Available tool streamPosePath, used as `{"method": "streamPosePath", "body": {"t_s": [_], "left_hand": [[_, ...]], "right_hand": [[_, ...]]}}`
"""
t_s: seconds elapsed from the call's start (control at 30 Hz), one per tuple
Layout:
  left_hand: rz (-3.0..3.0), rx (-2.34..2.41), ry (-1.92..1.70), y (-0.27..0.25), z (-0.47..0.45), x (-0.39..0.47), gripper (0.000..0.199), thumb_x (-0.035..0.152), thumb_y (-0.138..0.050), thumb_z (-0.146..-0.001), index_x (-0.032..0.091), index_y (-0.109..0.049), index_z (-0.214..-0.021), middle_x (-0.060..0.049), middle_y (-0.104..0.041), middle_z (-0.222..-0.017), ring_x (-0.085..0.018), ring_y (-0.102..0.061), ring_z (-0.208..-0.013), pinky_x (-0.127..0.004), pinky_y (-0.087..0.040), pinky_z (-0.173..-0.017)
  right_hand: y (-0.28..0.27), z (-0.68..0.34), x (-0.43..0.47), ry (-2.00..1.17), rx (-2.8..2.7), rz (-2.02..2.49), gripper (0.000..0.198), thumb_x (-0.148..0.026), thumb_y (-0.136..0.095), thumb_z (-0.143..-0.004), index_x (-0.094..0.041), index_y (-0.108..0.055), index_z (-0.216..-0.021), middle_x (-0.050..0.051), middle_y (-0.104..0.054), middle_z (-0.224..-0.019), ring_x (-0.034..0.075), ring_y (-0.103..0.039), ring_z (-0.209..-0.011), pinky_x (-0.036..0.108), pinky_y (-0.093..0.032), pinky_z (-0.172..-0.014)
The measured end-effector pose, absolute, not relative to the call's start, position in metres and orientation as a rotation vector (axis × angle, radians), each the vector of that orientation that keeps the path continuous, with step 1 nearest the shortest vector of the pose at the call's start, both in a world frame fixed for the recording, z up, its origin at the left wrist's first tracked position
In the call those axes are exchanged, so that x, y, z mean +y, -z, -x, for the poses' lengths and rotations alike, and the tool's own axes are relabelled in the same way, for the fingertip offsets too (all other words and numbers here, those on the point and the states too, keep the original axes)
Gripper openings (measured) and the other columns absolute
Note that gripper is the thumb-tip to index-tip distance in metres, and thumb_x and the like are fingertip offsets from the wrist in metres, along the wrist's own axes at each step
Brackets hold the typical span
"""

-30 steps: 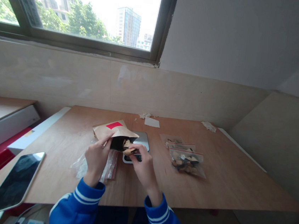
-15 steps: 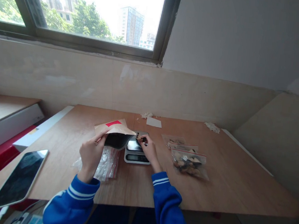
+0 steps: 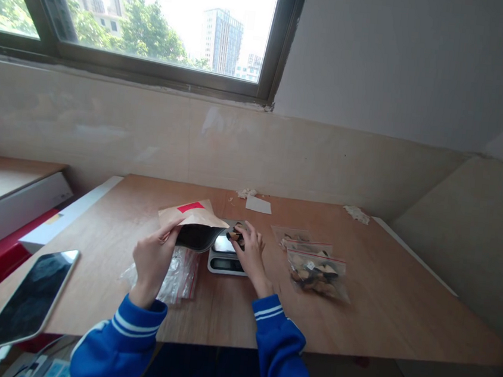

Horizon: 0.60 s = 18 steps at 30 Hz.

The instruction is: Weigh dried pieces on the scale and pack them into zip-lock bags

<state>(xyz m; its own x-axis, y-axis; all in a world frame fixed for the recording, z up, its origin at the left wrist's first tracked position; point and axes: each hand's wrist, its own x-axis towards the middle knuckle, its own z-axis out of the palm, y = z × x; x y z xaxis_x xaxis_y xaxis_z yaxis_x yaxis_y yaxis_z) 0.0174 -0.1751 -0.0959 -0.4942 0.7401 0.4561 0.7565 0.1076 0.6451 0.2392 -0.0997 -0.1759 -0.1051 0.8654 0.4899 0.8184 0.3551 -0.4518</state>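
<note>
My left hand (image 3: 154,259) grips the edge of a kraft paper pouch (image 3: 199,211) with a red label. The pouch is tilted, its dark mouth open toward me and to the right. My right hand (image 3: 251,252) has its fingers curled round some dark and tan dried slices (image 3: 236,235), whose exact kind I cannot make out. Both the hand and the slices are over a small digital scale (image 3: 226,265), right beside the pouch's mouth. Part of the scale's metal plate is hidden by the hand and the pouch.
Clear zip bags (image 3: 179,274) lie under the pouch. On the right, a zip bag of dried slices (image 3: 318,276) rests near other filled bags (image 3: 294,236). A phone (image 3: 28,300) on a cable lies at the left edge. A white card (image 3: 259,205) is at the back.
The fingers of my right hand have spread wider round more of the dried slices, rising slightly above the scale. My left hand and the pouch have hardly moved.
</note>
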Motion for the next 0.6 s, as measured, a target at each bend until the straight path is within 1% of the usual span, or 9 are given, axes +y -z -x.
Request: {"method": "streamPosePath", "body": {"t_s": [0.17,0.23,0.27,0.3,0.37,0.43,0.47,0.53,0.6], "left_hand": [[1.586,-2.325,1.355,0.095,-0.016,-0.177,0.028,0.038,-0.06,-0.086,0.034,-0.072,-0.11,-0.002,-0.073,-0.069,-0.015,-0.059,-0.057,-0.023,-0.033,-0.054],[1.583,-2.339,1.356,0.094,-0.015,-0.178,0.027,0.037,-0.06,-0.086,0.033,-0.072,-0.11,-0.002,-0.074,-0.071,-0.015,-0.061,-0.059,-0.022,-0.034,-0.054],[1.584,-2.345,1.355,0.094,-0.014,-0.179,0.027,0.037,-0.06,-0.086,0.033,-0.072,-0.11,-0.003,-0.075,-0.072,-0.016,-0.062,-0.061,-0.022,-0.034,-0.054],[1.584,-2.351,1.355,0.093,-0.013,-0.179,0.027,0.037,-0.06,-0.086,0.033,-0.072,-0.11,-0.003,-0.075,-0.074,-0.016,-0.063,-0.062,-0.022,-0.034,-0.055],[1.585,-2.36,1.36,0.092,-0.012,-0.18,0.027,0.037,-0.06,-0.086,0.033,-0.072,-0.11,-0.003,-0.076,-0.076,-0.017,-0.064,-0.064,-0.022,-0.035,-0.055],[1.597,-2.359,1.367,0.092,-0.013,-0.18,0.028,0.038,-0.059,-0.086,0.033,-0.072,-0.11,-0.003,-0.076,-0.077,-0.017,-0.065,-0.065,-0.023,-0.036,-0.055],[1.603,-2.356,1.368,0.093,-0.015,-0.18,0.028,0.038,-0.059,-0.086,0.033,-0.072,-0.11,-0.003,-0.076,-0.078,-0.017,-0.065,-0.066,-0.023,-0.036,-0.056],[1.619,-2.344,1.357,0.094,-0.018,-0.181,0.028,0.037,-0.059,-0.086,0.033,-0.072,-0.11,-0.003,-0.076,-0.077,-0.018,-0.065,-0.066,-0.023,-0.037,-0.057],[1.636,-2.336,1.344,0.096,-0.02,-0.182,0.028,0.036,-0.058,-0.087,0.032,-0.072,-0.111,-0.003,-0.076,-0.075,-0.018,-0.065,-0.066,-0.023,-0.037,-0.057]], "right_hand": [[0.178,-0.226,-0.095,0.0,-2.033,1.512,0.044,-0.037,-0.058,-0.089,-0.022,-0.054,-0.13,0.017,-0.038,-0.148,0.037,-0.04,-0.128,0.055,-0.036,-0.096],[0.176,-0.226,-0.097,-0.024,-1.986,1.469,0.045,-0.036,-0.058,-0.089,-0.021,-0.053,-0.131,0.017,-0.039,-0.146,0.037,-0.041,-0.127,0.056,-0.037,-0.095],[0.174,-0.227,-0.101,-0.043,-1.925,1.43,0.042,-0.035,-0.056,-0.09,-0.021,-0.054,-0.129,0.017,-0.043,-0.143,0.035,-0.043,-0.125,0.055,-0.038,-0.095],[0.17,-0.227,-0.106,-0.058,-1.838,1.377,0.036,-0.034,-0.053,-0.091,-0.021,-0.055,-0.125,0.016,-0.048,-0.136,0.032,-0.046,-0.121,0.053,-0.039,-0.095],[0.158,-0.226,-0.12,-0.082,-1.624,1.241,0.024,-0.028,-0.044,-0.095,-0.019,-0.059,-0.112,0.013,-0.058,-0.115,0.026,-0.053,-0.109,0.047,-0.043,-0.092],[0.144,-0.219,-0.14,-0.111,-1.498,1.075,0.02,-0.021,-0.039,-0.095,-0.02,-0.059,-0.1,0.008,-0.059,-0.096,0.021,-0.057,-0.095,0.039,-0.047,-0.086],[0.137,-0.212,-0.151,-0.137,-1.521,0.99,0.02,-0.018,-0.039,-0.095,-0.02,-0.058,-0.098,0.007,-0.058,-0.092,0.02,-0.057,-0.092,0.037,-0.049,-0.084],[0.123,-0.195,-0.169,-0.191,-1.75,0.816,0.025,-0.012,-0.038,-0.092,-0.021,-0.059,-0.102,0.007,-0.06,-0.095,0.019,-0.058,-0.097,0.035,-0.051,-0.086],[0.113,-0.175,-0.181,-0.205,-1.997,0.742,0.035,-0.006,-0.037,-0.09,-0.019,-0.059,-0.113,0.009,-0.062,-0.107,0.019,-0.058,-0.106,0.035,-0.051,-0.092]]}}
